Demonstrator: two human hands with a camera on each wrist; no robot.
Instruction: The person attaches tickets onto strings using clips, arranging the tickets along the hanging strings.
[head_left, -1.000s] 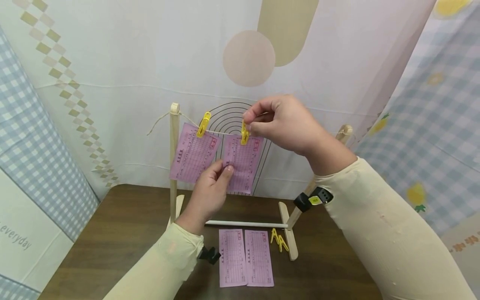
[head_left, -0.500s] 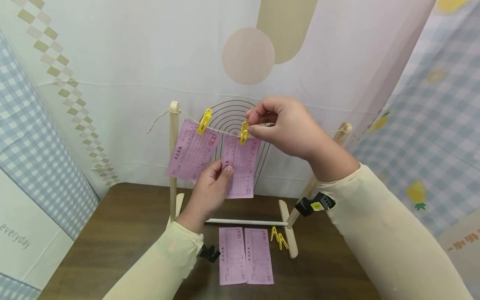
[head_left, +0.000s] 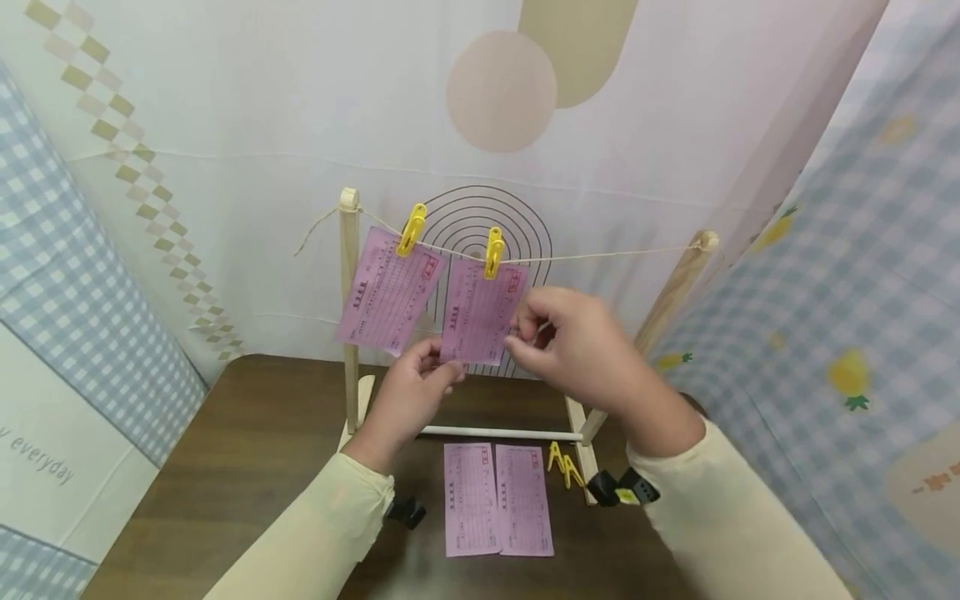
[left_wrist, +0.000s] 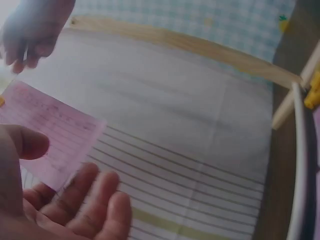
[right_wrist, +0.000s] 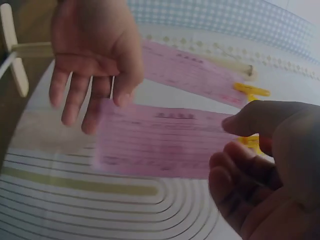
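Observation:
Two pink printed slips hang from a string between wooden posts. The right slip (head_left: 483, 312) is held by a yellow clothespin (head_left: 493, 252), the left slip (head_left: 390, 292) by another clothespin (head_left: 412, 230). My left hand (head_left: 408, 392) is at the lower left corner of the right slip; in the left wrist view its thumb (left_wrist: 34, 142) and fingers are spread apart, with the slip's end between them. Beside that slip's right edge is my right hand (head_left: 585, 350), its fingers loosely bent. The right wrist view shows a gap between its thumb (right_wrist: 250, 119) and fingers.
Two more pink slips, one on the left (head_left: 471, 500) and one on the right (head_left: 525, 500), lie side by side on the brown table (head_left: 225, 450). Near them are two yellow clothespins (head_left: 564, 465). A white rod (head_left: 502, 433) joins the stand's feet; its right post (head_left: 675, 287) leans outward.
My right hand has let go of the clothespin and moved down to the slip's right side. The left hand has loosened from the slip and slid lower. The clothespin stays on the string.

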